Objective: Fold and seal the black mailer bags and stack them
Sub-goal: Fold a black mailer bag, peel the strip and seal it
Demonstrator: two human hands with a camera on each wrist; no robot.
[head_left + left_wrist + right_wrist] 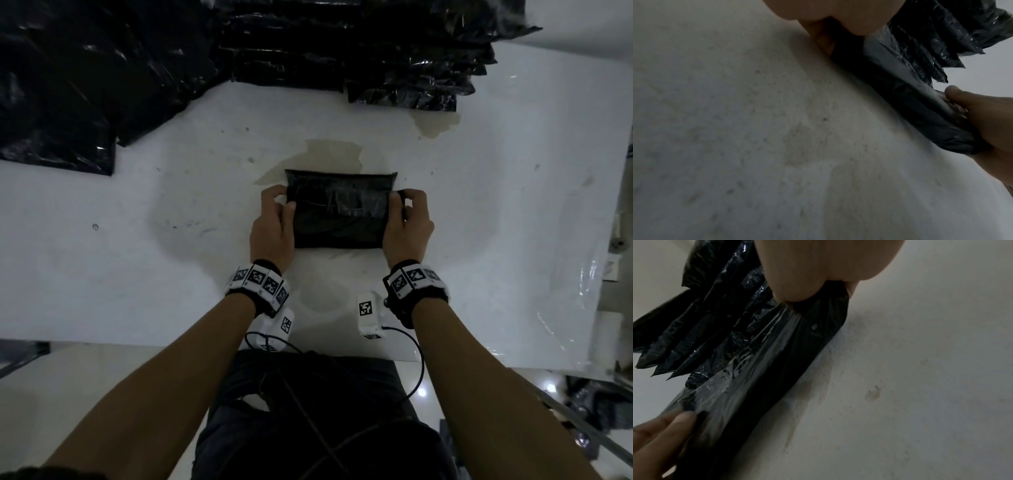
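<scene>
A folded black mailer bag point(339, 209) lies flat on the white table point(137, 240) in front of me, a strip of clear tape across its top. My left hand point(279, 209) pinches its left edge, thumb on top. My right hand point(404, 212) grips the right edge the same way. In the left wrist view the mailer bag point(906, 97) runs diagonally, my left hand point(828, 29) at its near end and my right hand point(982, 116) at the far end. The right wrist view shows the mailer bag point(764, 369) held by my right hand point(803, 280).
A tall stack of sealed black bags point(359, 51) stands at the back of the table. Loose flat black bags point(68, 85) spread over the back left. Brownish stains point(332, 154) mark the table behind the mailer. The table's near edge point(137, 342) is by my legs.
</scene>
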